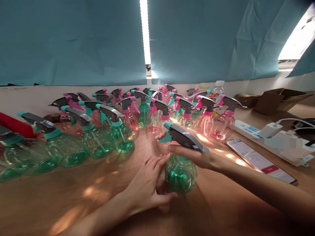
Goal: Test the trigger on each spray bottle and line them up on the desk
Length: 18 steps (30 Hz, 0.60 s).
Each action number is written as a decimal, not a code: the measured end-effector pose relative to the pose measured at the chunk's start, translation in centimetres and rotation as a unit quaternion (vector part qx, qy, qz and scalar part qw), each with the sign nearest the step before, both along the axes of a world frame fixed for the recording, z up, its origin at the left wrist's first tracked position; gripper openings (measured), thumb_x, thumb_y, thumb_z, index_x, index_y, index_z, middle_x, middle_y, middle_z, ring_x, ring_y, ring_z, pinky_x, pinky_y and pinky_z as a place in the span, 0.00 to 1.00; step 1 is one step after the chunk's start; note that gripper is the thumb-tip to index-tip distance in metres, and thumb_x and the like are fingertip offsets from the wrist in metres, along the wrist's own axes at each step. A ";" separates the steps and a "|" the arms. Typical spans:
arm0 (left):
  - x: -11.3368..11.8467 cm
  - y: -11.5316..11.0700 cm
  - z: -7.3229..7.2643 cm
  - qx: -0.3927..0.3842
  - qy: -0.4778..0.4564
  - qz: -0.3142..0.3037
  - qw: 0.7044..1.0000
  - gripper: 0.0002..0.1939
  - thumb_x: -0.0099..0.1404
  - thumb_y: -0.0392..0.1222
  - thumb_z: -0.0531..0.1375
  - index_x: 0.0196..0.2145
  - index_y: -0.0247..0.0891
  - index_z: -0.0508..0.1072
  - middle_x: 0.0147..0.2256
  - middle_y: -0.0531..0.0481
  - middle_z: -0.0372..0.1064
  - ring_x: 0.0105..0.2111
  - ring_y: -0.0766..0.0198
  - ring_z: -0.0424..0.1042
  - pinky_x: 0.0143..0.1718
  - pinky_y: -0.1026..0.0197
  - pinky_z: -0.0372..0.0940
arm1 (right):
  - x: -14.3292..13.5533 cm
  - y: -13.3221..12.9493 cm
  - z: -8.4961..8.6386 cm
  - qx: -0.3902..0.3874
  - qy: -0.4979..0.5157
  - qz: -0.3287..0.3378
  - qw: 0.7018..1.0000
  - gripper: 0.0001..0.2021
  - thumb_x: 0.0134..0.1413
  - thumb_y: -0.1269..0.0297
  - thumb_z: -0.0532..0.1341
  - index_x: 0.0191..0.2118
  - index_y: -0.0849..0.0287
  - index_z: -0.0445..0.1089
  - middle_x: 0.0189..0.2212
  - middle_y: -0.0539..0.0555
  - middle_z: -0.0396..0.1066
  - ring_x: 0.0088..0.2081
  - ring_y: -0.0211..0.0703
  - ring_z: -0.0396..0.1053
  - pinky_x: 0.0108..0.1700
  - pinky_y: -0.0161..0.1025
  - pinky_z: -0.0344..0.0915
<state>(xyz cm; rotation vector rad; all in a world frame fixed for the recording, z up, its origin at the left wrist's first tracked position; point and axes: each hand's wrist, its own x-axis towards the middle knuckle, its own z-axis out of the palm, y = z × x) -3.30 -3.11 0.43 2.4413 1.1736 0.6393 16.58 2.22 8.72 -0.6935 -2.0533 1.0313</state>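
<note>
A clear green spray bottle [181, 175] stands just right of centre, with a grey and teal trigger head [183, 135] on top. My right hand [189, 154] is wrapped round the neck of this bottle beneath the trigger head. At the bottle's left side is my left hand [150, 183], its fingers apart and its thumb stretched toward the base; it holds nothing. Several green bottles [97, 144] with teal collars stand on the left. Behind the hands are several pink bottles [223, 126] with pink collars, mixed with some green ones.
On the right of the wooden table [110, 209] lie a lit phone [261, 160] and a white power strip [248, 129] with plugs and cables. An open cardboard box [275, 101] is behind them. Something red [16, 124] lies at the far left. Blue curtains [73, 42] hang behind.
</note>
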 end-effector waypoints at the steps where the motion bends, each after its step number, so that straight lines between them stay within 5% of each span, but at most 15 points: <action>1: -0.6 0.1 0.0 0.009 0.032 0.004 0.999 0.44 0.58 0.56 0.66 0.66 0.41 0.52 0.60 0.38 0.59 0.60 0.40 0.57 0.60 0.36 0.50 | 0.0 0.4 -0.3 0.010 0.009 0.005 1.000 0.08 0.56 0.63 0.60 0.42 0.54 0.66 0.34 0.49 0.69 0.32 0.38 0.67 0.32 0.34 0.64; 8: -3.3 0.4 -0.1 0.036 0.129 0.028 0.991 0.36 0.62 0.54 0.63 0.63 0.38 0.59 0.62 0.36 0.58 0.62 0.40 0.54 0.62 0.37 0.48 | 0.6 1.8 -0.9 0.054 -0.034 -0.038 0.997 0.08 0.59 0.57 0.59 0.32 0.53 0.61 0.27 0.48 0.62 0.28 0.39 0.61 0.31 0.37 0.61; 14: -3.1 0.3 -0.3 0.020 0.136 0.050 0.989 0.36 0.62 0.52 0.62 0.64 0.36 0.60 0.64 0.34 0.54 0.63 0.40 0.53 0.62 0.37 0.48 | 1.1 1.1 0.7 0.016 -0.052 0.013 0.998 0.07 0.59 0.60 0.60 0.43 0.51 0.65 0.36 0.50 0.70 0.34 0.42 0.70 0.39 0.40 0.66; 18: -3.1 0.3 -0.5 0.017 0.129 0.048 0.990 0.35 0.63 0.54 0.61 0.63 0.37 0.61 0.64 0.33 0.54 0.63 0.38 0.53 0.61 0.35 0.49 | 1.3 1.4 -0.1 0.025 -0.070 -0.010 0.997 0.09 0.59 0.53 0.59 0.42 0.49 0.67 0.27 0.49 0.68 0.28 0.43 0.67 0.33 0.41 0.65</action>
